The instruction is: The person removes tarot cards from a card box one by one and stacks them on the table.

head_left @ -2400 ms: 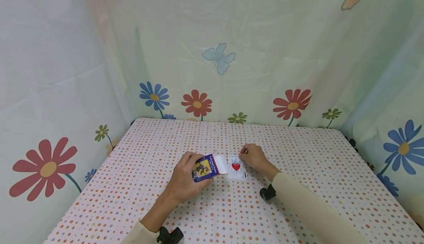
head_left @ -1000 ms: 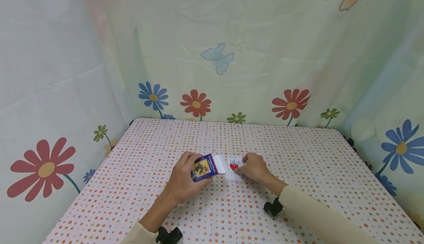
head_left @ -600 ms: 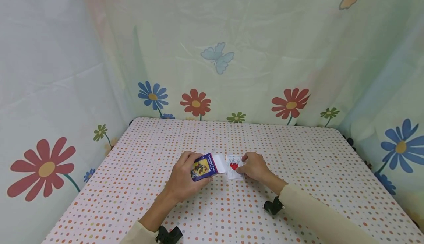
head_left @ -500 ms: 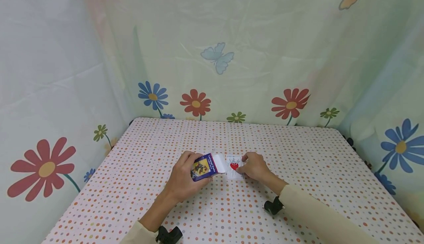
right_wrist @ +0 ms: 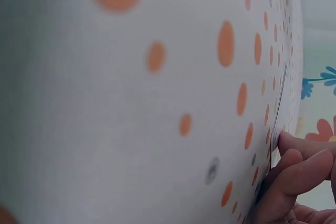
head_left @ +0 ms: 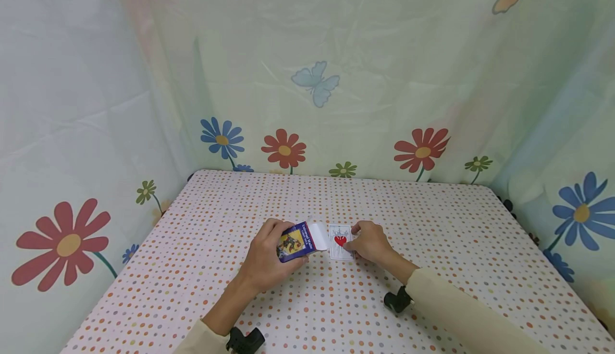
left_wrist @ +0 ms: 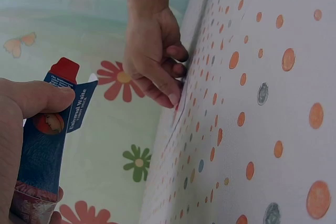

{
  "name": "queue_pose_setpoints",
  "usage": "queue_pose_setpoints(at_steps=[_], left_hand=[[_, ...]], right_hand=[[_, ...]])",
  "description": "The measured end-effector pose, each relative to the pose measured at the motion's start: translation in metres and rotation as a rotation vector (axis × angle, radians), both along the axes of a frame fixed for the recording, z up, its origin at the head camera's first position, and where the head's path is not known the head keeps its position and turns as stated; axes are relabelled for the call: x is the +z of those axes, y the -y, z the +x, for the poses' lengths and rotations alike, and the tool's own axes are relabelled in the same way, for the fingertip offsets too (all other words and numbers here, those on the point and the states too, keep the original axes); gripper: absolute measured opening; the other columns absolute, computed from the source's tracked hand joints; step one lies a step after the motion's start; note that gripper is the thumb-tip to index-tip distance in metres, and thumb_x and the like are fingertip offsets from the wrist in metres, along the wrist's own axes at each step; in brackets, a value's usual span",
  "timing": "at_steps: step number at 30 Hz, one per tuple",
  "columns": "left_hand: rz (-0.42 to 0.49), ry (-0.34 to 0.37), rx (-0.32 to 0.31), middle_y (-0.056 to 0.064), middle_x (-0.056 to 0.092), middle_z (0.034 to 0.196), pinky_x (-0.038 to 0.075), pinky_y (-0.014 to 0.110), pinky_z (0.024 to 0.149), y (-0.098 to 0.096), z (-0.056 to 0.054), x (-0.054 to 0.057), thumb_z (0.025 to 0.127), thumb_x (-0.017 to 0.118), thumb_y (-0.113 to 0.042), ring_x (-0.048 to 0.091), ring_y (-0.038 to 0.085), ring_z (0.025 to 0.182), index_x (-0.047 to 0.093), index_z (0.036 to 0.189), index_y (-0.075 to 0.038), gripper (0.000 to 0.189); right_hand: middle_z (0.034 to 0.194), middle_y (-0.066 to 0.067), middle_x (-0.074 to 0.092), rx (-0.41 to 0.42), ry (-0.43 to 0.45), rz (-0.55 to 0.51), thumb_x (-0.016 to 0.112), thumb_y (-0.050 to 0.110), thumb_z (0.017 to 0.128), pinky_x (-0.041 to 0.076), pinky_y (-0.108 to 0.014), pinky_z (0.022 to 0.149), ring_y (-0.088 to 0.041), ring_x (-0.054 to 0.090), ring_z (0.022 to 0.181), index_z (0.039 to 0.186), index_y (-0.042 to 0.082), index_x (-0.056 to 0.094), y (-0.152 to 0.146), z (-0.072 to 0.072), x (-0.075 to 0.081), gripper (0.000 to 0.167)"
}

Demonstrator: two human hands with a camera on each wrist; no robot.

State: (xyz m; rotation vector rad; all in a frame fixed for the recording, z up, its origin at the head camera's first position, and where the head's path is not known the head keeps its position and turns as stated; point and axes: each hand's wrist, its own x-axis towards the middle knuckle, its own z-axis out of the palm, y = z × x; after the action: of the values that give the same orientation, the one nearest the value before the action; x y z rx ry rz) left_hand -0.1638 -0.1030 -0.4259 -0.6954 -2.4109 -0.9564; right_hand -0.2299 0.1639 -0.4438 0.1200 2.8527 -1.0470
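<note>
My left hand [head_left: 268, 260] grips a blue tarot deck box [head_left: 294, 244], thumb on one narrow side and fingers on the other. Its front reads "Universal Waite", and a white flap [head_left: 319, 236] stands out from the open right end. Just right of that flap a small stack of tarot cards [head_left: 339, 231] lies face up on the table, a red heart with swords on top. My right hand [head_left: 372, 242] pinches the stack at its right edge, thumb on the top card. In the right wrist view the curled fingers [right_wrist: 286, 187] sit at the cards' thin edge.
A dotted cloth [head_left: 298, 311] covers the table. Hanging curtains with flowers and butterflies [head_left: 317, 84] enclose its back and sides. Each wrist carries a small black camera, such as the right one [head_left: 397, 299].
Since the earliest frame my right hand has shifted nearer along the cards' right edge, its thumb now over the top card. The edges below have been covered. Left hand and box have barely moved.
</note>
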Motion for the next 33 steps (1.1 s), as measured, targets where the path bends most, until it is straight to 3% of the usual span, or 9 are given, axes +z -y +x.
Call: queue_pose_setpoints(at_steps=[7, 14, 18, 24, 33], left_hand=[[0.004, -0.003, -0.001, 0.003, 0.053, 0.118, 0.052, 0.025, 0.075, 0.0, 0.0, 0.0, 0.072, 0.093, -0.034, 0.052, 0.01, 0.096, 0.06, 0.129, -0.009, 0.071], [0.004, -0.005, -0.001, 0.003, 0.053, 0.119, 0.052, 0.025, 0.075, 0.001, -0.001, 0.0, 0.072, 0.093, -0.035, 0.052, 0.009, 0.096, 0.06, 0.129, -0.009, 0.071], [0.007, -0.004, -0.003, 0.003, 0.053, 0.119, 0.052, 0.025, 0.075, 0.001, 0.0, 0.0, 0.072, 0.093, -0.035, 0.052, 0.009, 0.096, 0.06, 0.129, -0.01, 0.071], [0.006, 0.0, -0.005, 0.003, 0.053, 0.119, 0.053, 0.025, 0.074, 0.001, 0.0, -0.001, 0.072, 0.092, -0.035, 0.052, 0.01, 0.096, 0.06, 0.129, -0.009, 0.071], [0.0, -0.001, -0.002, 0.004, 0.053, 0.119, 0.053, 0.025, 0.074, 0.0, 0.001, 0.0, 0.072, 0.093, -0.034, 0.052, 0.01, 0.096, 0.06, 0.13, -0.009, 0.071]], right_hand=[[0.06, -0.005, 0.061, -0.01, 0.011, -0.004, 0.084, 0.019, 0.081, 0.043, -0.025, 0.047, -0.014, 0.055, 0.049, 0.114, 0.0, 0.061, 0.0, 0.0, 0.0, 0.045], [0.058, -0.005, 0.06, 0.004, -0.055, -0.013, 0.077, 0.025, 0.089, 0.04, -0.027, 0.046, -0.015, 0.053, 0.046, 0.116, 0.002, 0.056, -0.001, 0.001, -0.002, 0.042], [0.067, -0.006, 0.059, -0.002, -0.116, -0.087, 0.074, 0.025, 0.09, 0.04, -0.028, 0.047, -0.016, 0.053, 0.051, 0.116, 0.002, 0.056, -0.003, 0.0, 0.001, 0.04], [0.075, -0.007, 0.057, -0.027, -0.202, -0.17, 0.069, 0.026, 0.091, 0.043, -0.031, 0.054, -0.018, 0.05, 0.06, 0.114, 0.002, 0.058, -0.003, -0.002, 0.019, 0.035], [0.087, -0.008, 0.057, -0.092, -0.242, -0.293, 0.071, 0.019, 0.09, 0.042, -0.03, 0.06, -0.018, 0.051, 0.072, 0.108, 0.003, 0.062, 0.009, 0.005, 0.026, 0.025]])
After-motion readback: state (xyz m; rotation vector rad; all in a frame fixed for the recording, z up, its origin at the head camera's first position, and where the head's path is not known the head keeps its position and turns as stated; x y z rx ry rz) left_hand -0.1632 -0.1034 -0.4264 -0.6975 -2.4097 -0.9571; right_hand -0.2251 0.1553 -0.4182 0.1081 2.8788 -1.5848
